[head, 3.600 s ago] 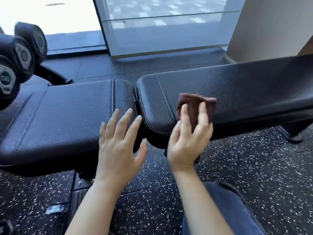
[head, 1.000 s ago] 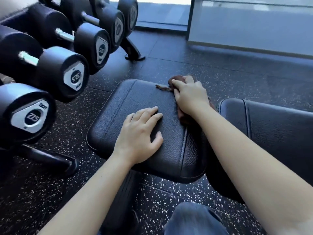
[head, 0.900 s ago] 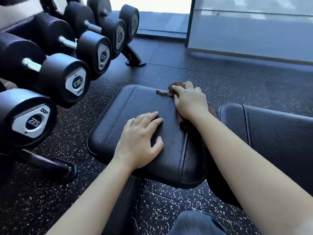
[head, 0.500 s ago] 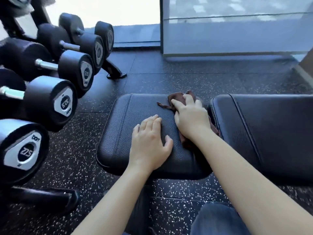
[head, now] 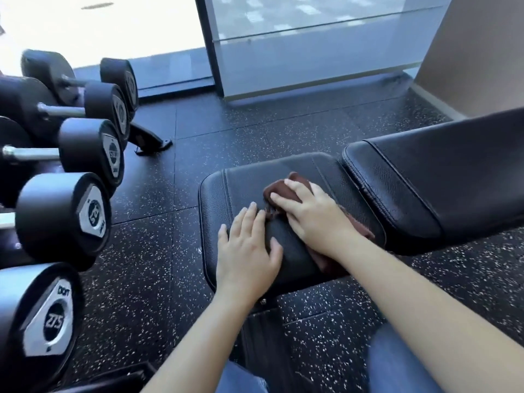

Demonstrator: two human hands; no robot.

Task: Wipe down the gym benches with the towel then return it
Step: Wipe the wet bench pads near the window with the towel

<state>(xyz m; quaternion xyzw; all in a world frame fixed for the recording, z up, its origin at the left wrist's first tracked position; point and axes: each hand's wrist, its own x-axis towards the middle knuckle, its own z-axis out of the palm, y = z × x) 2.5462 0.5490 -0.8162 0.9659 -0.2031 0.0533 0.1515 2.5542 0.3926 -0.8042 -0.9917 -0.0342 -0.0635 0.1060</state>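
A black padded gym bench fills the middle and right of the head view: a short seat pad [head: 241, 188] and, past a gap, a long back pad [head: 442, 171]. A dark brown towel [head: 286, 185] lies bunched on the seat pad. My right hand [head: 309, 214] presses flat on the towel, fingers pointing left and away. My left hand [head: 249, 251] rests flat on the seat pad's near edge, fingers straight, its fingertips just short of the towel's fringe.
A rack of black dumbbells [head: 65, 217] lines the left side, close to the seat pad's left end. The rack's foot [head: 150, 140] juts onto the speckled rubber floor [head: 158, 251]. A glass partition [head: 312, 52] and a beige wall [head: 476, 52] stand behind the bench.
My right hand has drawn the towel from the seat pad's far edge toward its middle. The left hand stays on the near edge. My head has swung right.
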